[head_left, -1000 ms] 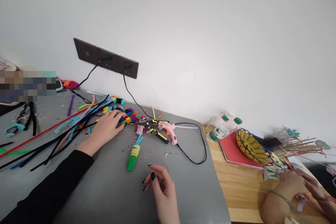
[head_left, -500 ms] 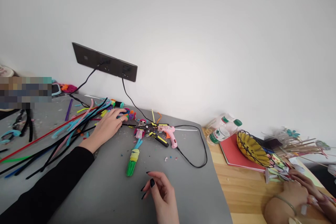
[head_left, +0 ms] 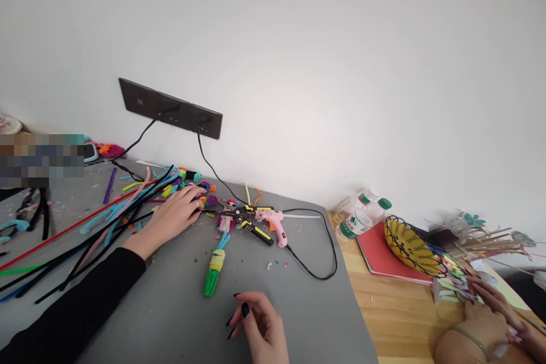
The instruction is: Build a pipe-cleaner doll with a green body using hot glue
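Note:
My left hand (head_left: 178,211) lies palm down over the table's far side, fingers stretched over small coloured pipe-cleaner pieces (head_left: 209,200); its fingertips are partly hidden. Beneath its wrist runs a loose bundle of pipe cleaners (head_left: 128,199). My right hand (head_left: 263,327) hovers near the front with fingers loosely curled and apart, holding nothing. Between the hands lies a pipe-cleaner doll (head_left: 226,220), its pale blue strands leading to a yellow and green pipe-cleaner bundle (head_left: 212,276). Black and yellow pliers (head_left: 256,231) rest across the doll, touching a pink glue gun (head_left: 277,226).
A black cord loops right of the glue gun; cords hang from a wall socket panel (head_left: 170,108). On the wooden table to the right are plastic bottles (head_left: 356,222), a red folder (head_left: 381,256), a yellow basket (head_left: 412,247) and another person's hands (head_left: 486,318).
The view has shifted slightly, so the table sits lower in the picture. My left hand's fingers have shifted a little over the coloured pieces. My right hand stays nearly the same.

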`<state>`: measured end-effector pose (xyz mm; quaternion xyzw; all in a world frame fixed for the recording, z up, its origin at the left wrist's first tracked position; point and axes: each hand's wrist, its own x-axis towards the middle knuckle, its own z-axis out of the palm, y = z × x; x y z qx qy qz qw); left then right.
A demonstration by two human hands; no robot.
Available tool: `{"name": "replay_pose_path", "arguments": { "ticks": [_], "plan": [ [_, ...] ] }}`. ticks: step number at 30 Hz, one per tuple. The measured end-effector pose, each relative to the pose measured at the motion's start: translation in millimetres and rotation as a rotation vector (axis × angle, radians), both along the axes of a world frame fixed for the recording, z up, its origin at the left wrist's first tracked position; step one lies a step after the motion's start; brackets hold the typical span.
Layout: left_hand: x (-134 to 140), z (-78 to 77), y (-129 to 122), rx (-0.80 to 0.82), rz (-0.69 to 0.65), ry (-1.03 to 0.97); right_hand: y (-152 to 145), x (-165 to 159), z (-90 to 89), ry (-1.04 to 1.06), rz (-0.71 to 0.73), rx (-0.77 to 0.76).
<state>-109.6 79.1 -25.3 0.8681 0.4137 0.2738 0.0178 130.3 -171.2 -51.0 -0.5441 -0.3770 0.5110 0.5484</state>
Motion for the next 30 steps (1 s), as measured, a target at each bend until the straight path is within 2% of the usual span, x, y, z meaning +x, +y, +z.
{"name": "replay_pose_path", "arguments": {
  "ticks": [4, 7, 9, 12, 16, 18, 24, 30],
  "plan": [
    [-2.0, 10.0, -6.3, 0.005, 0.027, -0.127, 0.5, -2.6, -1.7, 0.012, -0.026, -0.004],
    [-5.3, 20.4, -18.5, -0.006, 0.112, -0.341, 0.6, -5.3, -1.6, 0.031, -0.053, 0.0],
    [-6.6, 27.1, -30.1, -0.071, 0.181, -0.497, 1.7, -7.2, -0.6, 0.043, -0.064, 0.002],
    [-5.5, 35.5, -50.2, -0.227, 0.253, -0.7, 6.4, -9.8, 4.0, 0.02, -0.077, 0.022],
    [2.6, 45.6, -74.9, -0.592, 0.366, -0.984, 18.3, -13.2, 16.5, -0.057, -0.049, 0.058],
    [9.7, 50.6, -85.4, -0.72, 0.402, -1.109, 25.5, -15.6, 23.5, -0.095, -0.02, 0.068],
    [44.0, 59.7, -122.7, -1.015, 0.458, -1.367, 40.8, -32.0, 36.3, -0.171, -0.067, 0.107],
    [71.4, 63.4, -153.3, -1.148, 0.478, -1.477, 46.2, -52.0, 29.3, -0.045, -0.014, 0.062]
  ]
}}
